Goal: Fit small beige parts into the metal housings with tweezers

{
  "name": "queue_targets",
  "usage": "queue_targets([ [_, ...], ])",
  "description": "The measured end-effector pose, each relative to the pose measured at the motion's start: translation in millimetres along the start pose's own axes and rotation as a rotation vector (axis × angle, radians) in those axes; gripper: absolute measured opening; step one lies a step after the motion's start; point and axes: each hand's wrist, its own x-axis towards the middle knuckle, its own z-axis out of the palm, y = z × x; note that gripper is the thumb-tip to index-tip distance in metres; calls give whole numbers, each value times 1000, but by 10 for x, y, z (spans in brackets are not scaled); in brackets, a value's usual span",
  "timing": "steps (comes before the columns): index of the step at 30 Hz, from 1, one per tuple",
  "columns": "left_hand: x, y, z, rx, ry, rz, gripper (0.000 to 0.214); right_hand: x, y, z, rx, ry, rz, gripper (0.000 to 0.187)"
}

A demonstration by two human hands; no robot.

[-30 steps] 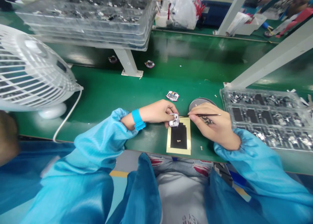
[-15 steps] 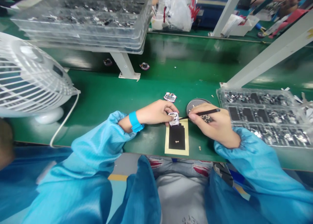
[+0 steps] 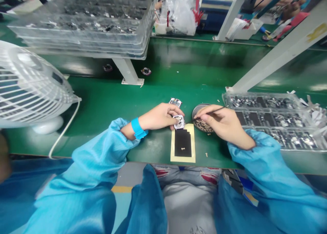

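My left hand pinches a small white squarish device housing above the top edge of a yellow-bordered sheet with black pieces. In my right hand are dark, thin tweezers, their tip pointing left toward the housing; whether it touches is too small to tell. Beneath the right fingers stands a round perforated dish of small bits, partly hidden. Behind my left fingers lies a second open device part. One small beige piece rests on the black sheet.
A white fan stands at left, its cable running down the table. Stacked clear trays sit on a raised shelf. To the right is a sectioned tray of parts. White posts rise behind. Another person's hands show at top right.
The tweezers have turned to a flatter angle, and my right hand sits over the dish with its fingers more extended. My left hand still holds the housing. The whole view has shifted slightly.
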Motion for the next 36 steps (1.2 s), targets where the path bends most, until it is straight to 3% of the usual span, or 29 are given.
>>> queue_targets([
  [5, -4, 40, -2, 25, 18, -31, 36, 25, -25, -27, 141, -85, 65, 24],
  [7, -4, 43, -6, 13, 27, -28, 40, 16, -70, -78, 223, -49, 68, 29],
  [9, -4, 47, -5, 15, 35, -24, 44, 1, -100, -228, 262, 83, 48, 33],
  [11, -5, 53, 10, 30, 50, -16, 44, -21, -85, -500, 135, 308, 17, 34],
  [13, -7, 60, 37, 44, 81, 4, 40, -47, -3, -861, -211, 537, 26, 32],
  [14, -9, 62, 53, 43, 96, 18, 38, -62, 64, -1050, -452, 586, 80, 29],
  [15, -10, 63, 68, 37, 107, 31, 36, -77, 145, -1229, -668, 587, 171, 26],
  [17, -9, 60, 88, 20, 110, 46, 35, -107, 335, -1520, -925, 449, 421, 24],
  [19, -5, 54, 92, 23, 102, 48, 36, -131, 521, -1695, -992, 324, 548, 35],
  [21, 0, 52, 88, 42, 100, 47, 36, -140, 661, -1770, -936, 242, 565, 44],
  [25, 2, 73, 90, 34, 115, 58, 33, -129, 726, -1782, -841, 187, 564, 38],
  [30, -13, 115, 137, -83, 164, 52, 35, -131, 459, -1651, -963, 349, 504, 27],
  [33, -3, 99, 172, -174, 215, 65, 36, -94, 170, -1374, -805, 456, 351, 24],
  [36, 20, 62, 194, -249, 313, 140, 37, 19, -149, -929, -521, 372, 187, 27],
])
